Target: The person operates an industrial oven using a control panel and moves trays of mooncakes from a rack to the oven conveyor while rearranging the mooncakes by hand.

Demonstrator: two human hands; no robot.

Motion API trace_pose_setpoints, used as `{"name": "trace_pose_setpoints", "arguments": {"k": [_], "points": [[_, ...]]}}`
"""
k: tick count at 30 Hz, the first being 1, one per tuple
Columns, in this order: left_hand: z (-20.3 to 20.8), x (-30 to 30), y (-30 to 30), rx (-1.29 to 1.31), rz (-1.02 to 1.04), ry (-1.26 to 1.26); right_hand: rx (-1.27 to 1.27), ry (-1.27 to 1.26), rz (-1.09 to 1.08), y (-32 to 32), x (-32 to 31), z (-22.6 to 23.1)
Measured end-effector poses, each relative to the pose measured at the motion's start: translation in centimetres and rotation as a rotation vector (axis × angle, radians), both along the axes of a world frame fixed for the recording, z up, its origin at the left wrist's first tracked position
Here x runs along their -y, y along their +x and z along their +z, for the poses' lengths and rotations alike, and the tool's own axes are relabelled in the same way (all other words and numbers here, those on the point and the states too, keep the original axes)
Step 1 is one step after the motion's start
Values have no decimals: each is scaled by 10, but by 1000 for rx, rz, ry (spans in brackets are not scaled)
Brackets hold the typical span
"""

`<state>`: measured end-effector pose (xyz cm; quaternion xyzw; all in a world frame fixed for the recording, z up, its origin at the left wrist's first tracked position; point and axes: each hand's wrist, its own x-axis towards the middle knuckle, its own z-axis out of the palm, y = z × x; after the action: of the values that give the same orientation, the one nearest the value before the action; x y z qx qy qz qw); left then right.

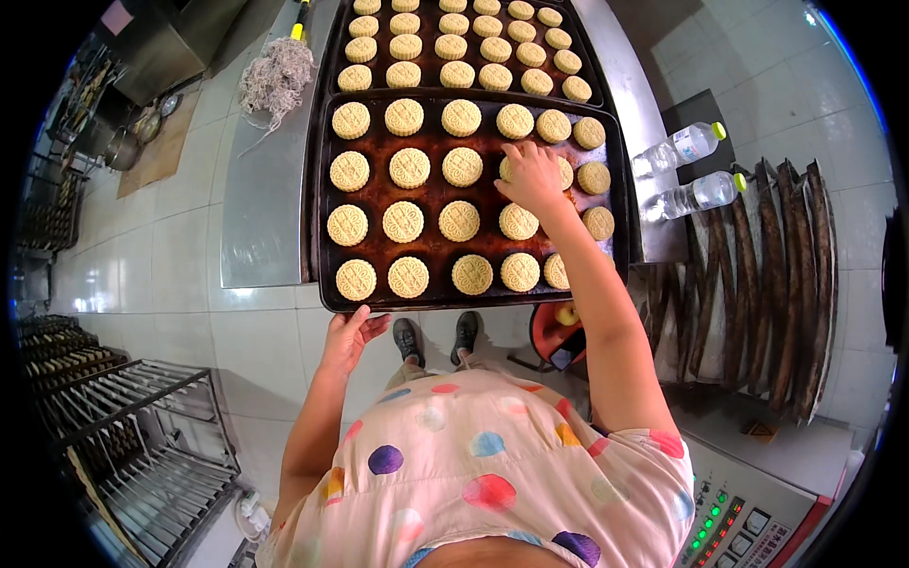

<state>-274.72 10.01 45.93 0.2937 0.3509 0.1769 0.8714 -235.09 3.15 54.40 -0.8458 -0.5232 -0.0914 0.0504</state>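
A dark baking tray [434, 254] holds rows of round, pale yellow mooncakes with patterned tops, such as one mooncake [403, 221] near its middle. My left hand [347, 341] is at the tray's near left edge, thumb on the rim and fingers lower down. My right hand [533, 177] reaches over the right half of the tray. Its thumb and fingers close around a mooncake [505, 168] in the second row from the far side; the hand partly covers it. My right forearm passes over the tray's near right part.
Beyond lies a second tray [426, 83] of mooncakes on the metal table [270, 199]. A string mop head [276, 80] is at left; two clear bottles [696, 196] lie at right. Dark-edged stacked trays [757, 284], a control panel [739, 521] and a metal rack [142, 445] stand around.
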Motion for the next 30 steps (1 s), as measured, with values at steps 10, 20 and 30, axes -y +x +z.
{"name": "trace_pose_setpoints", "arguments": {"k": [10, 20, 30], "points": [[0, 1, 3, -6, 30, -2, 55, -146, 30, -4, -7, 6], [0, -1, 4, -105, 9, 41, -298, 419, 54, -18, 53, 22], [10, 5, 10, -176, 11, 111, -1741, 518, -630, -96, 247, -42]]}}
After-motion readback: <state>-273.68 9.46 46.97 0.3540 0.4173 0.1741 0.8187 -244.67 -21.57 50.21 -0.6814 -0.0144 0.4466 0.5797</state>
